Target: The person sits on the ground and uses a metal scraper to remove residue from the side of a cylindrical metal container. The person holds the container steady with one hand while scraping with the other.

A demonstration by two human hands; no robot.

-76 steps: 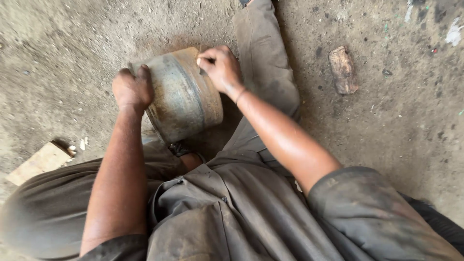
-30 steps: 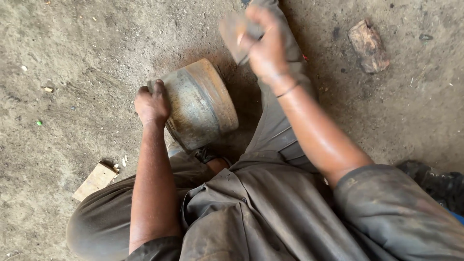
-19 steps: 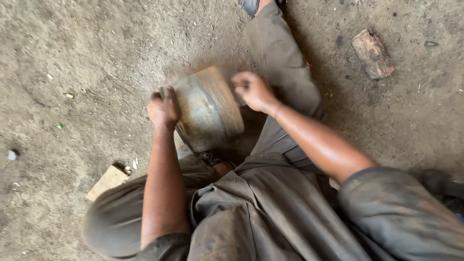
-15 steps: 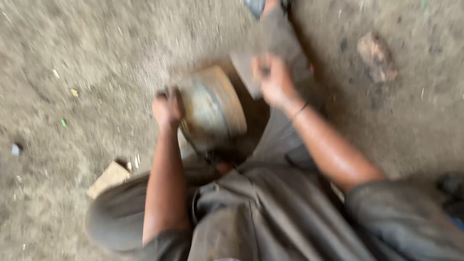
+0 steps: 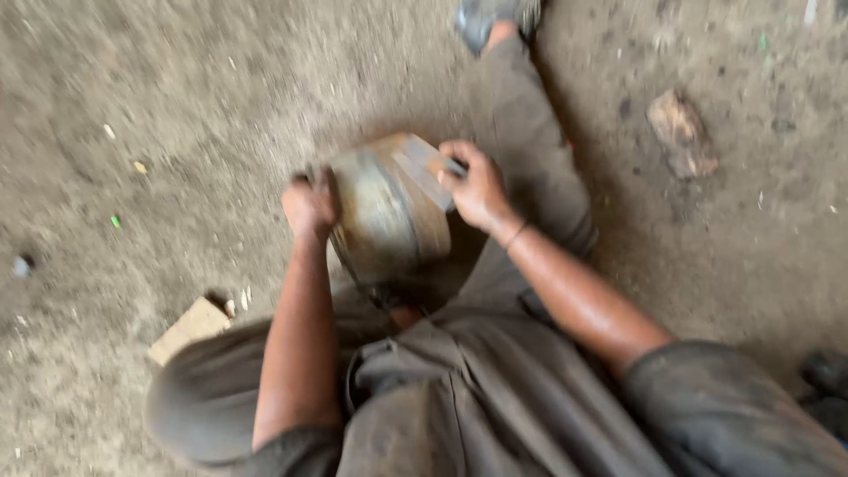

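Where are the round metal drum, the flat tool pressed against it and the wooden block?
round metal drum (image 5: 384,212), head view, curved side.
flat tool (image 5: 422,168), head view, blade middle.
wooden block (image 5: 187,329), head view, top face.

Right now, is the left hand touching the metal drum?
Touching. The head view shows the left hand gripping the metal drum's left rim, fingers curled over its edge with no gap visible.
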